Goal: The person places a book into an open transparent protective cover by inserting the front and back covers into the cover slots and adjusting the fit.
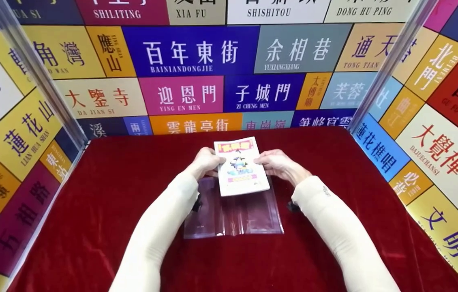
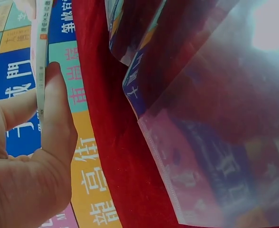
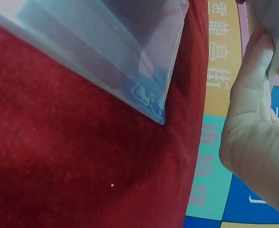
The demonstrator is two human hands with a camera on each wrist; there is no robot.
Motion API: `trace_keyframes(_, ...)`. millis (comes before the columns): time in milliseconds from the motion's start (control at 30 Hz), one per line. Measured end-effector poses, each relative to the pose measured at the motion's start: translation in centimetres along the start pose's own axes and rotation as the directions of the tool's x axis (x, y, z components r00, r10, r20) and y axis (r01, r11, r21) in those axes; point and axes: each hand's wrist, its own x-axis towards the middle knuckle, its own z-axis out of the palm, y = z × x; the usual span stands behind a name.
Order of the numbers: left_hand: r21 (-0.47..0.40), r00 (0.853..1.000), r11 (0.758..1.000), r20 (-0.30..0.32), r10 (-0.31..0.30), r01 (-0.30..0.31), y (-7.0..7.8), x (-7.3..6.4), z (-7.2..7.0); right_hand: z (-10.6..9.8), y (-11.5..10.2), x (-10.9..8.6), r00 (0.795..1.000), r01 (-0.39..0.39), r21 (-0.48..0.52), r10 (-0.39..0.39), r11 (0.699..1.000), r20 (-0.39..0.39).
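A thin white book (image 1: 242, 167) with a colourful cartoon cover is held up between both hands in the head view. My left hand (image 1: 206, 162) pinches its left edge, thumb on the cover. On the opposite edge my right hand (image 1: 279, 164) pinches it the same way. The left wrist view shows the book's printed spine (image 2: 42, 61) between thumb and fingers. In the right wrist view the page edge (image 3: 276, 52) sits in the grip of the right hand. Below the book a clear plastic book cover (image 1: 235, 215) lies spread on the cloth, its upper part hidden behind the book.
Dark red velvet cloth (image 1: 123, 202) covers the table. Walls of colourful sign panels (image 1: 190, 50) stand behind and at both sides, with clear upright posts (image 1: 56, 89) at the back corners. A tiny white speck (image 3: 112, 185) lies on the cloth.
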Motion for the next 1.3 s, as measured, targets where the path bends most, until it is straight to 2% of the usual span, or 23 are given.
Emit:
trace_keyframes(367,-0.001,0.999,0.999,0.035,0.037,-0.037,-0.5,-0.8,0.3,-0.1,0.4,-0.8,0.999,-0.025,-0.036,0.026,0.999,0.029)
trace_keyframes(700,0.078,0.999,0.996,0.028,0.029,-0.032,-1.5,-1.5,0.8,0.2,1.0,-1.4,0.997,-0.033,-0.072,0.037,0.997,0.063)
trace_keyframes(933,0.061,0.998,0.997,0.043,0.042,-0.045,-2.1,-2.2,0.9,0.5,1.5,-1.7,0.997,-0.025,-0.103,0.032,0.994,0.071)
trace_keyframes(1300,0.078,0.996,0.995,0.06,0.066,-0.07,-2.0,-3.2,1.0,0.2,1.8,-2.1,0.994,-0.02,-0.108,0.031,0.994,0.103)
